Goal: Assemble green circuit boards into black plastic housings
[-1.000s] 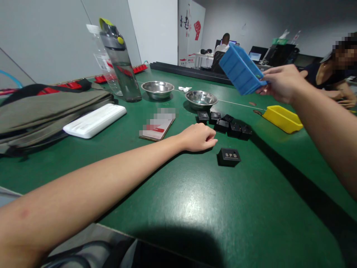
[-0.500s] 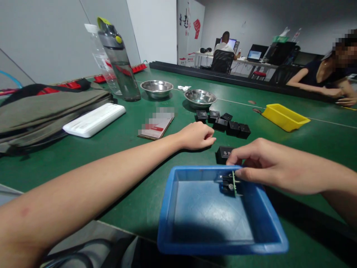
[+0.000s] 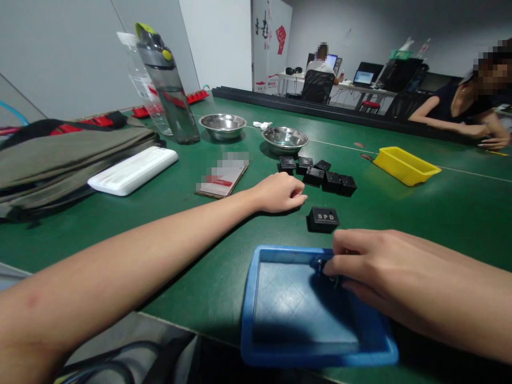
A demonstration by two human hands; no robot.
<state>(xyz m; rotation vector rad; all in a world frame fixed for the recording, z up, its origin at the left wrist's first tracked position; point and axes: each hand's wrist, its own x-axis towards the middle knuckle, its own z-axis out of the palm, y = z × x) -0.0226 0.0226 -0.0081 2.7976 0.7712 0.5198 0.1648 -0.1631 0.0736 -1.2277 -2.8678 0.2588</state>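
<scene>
My right hand (image 3: 374,264) reaches over the right side of the blue tray (image 3: 248,309), with bent fingers around a small circuit board (image 3: 319,264) at the tray's far inner corner. Most of the board is hidden behind the fingers; a few dark components show. Resting on the green table, my left hand (image 3: 282,193) is curled closed, and nothing shows in it. A black box marked "SPD" (image 3: 324,218) sits just beyond the tray, apart from both hands. Several more black boxes (image 3: 314,176) lie grouped beyond my left hand.
Two metal bowls (image 3: 223,125) stand farther back. A yellow tray (image 3: 406,168) is at right. On the left are a phone (image 3: 223,178), a white power bank (image 3: 134,170), a bag (image 3: 76,160) and a water bottle (image 3: 172,90). Across the table sits a person (image 3: 460,114).
My right hand has come down into the blue tray and now covers the circuit board. The tray sits slightly tilted from before. The "SPD" box is now uncovered. My left hand stays put.
</scene>
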